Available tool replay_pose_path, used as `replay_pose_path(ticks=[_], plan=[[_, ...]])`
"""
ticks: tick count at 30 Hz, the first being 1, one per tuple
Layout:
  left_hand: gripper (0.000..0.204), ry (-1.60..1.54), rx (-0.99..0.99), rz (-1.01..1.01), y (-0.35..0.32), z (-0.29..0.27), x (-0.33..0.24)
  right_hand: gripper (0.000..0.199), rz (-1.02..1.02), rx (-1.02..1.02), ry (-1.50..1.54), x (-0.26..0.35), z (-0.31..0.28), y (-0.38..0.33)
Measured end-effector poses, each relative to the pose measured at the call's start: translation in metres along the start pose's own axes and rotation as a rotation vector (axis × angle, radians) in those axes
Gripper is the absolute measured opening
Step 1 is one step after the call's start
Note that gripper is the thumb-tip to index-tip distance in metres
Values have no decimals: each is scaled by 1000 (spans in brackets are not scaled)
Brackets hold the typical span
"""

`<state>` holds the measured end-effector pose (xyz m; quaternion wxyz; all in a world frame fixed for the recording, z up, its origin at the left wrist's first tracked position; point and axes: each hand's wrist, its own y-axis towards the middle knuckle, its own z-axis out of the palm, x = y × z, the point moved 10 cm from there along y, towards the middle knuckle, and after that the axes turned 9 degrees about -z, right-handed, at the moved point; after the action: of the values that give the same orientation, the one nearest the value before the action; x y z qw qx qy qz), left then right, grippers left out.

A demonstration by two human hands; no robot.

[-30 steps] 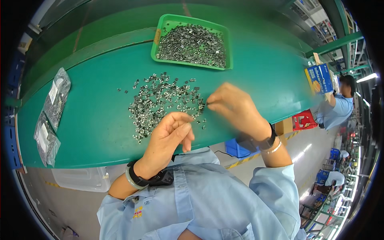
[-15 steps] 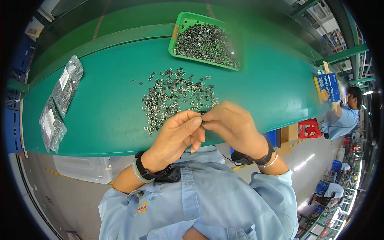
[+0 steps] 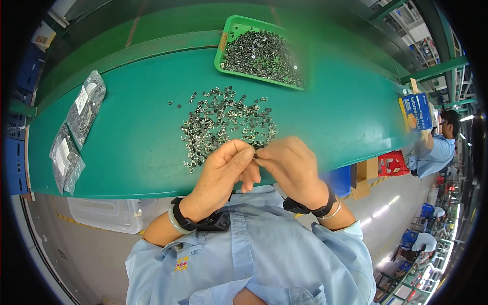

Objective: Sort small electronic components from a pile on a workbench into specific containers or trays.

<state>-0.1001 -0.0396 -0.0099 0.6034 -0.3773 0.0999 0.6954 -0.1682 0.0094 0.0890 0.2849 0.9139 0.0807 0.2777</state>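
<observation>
Where a second ago the right hand was out over the heap and the left hand lay lower and apart from it, both hands now meet at the near edge of the bench, fingertips pinched together around a small metal part held between them; the part is mostly hidden by the fingers, so its shape cannot be told. That suggests a single piece has been lifted out of the heap and brought close for fitting or checking by both hands. Both wrists carry dark bands, and light blue sleeves come up from the lower edge. Just beyond the fingertips, almost touching them, lies the loose heap of small metal parts, spread on the green surface. Farther on, well apart from the hands, a green tray holds many more of the same pieces. Off to the left, near the bench's end, lie two clear plastic bags with white labels. Far to the right, past the end of the bench, another person in a light blue shirt works beside a blue box.
</observation>
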Motion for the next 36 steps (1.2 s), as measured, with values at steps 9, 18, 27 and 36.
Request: replay_pose_path(ticks=[9, 18, 27, 36], plan=[[23, 35, -17, 28, -1, 2, -3, 18, 62, -33, 91, -7, 2, -7], [20, -70, 71, -14, 3, 4, 3, 18, 94, -139, 157, -9, 2, -11], [15, -283, 199, -13, 7, 9, 10, 16, 160, -184, 253, -9, 3, -15], [14, -189, 176, 18, 6, 10, 10, 16, 197, -197, 294, -12, 4, -21]])
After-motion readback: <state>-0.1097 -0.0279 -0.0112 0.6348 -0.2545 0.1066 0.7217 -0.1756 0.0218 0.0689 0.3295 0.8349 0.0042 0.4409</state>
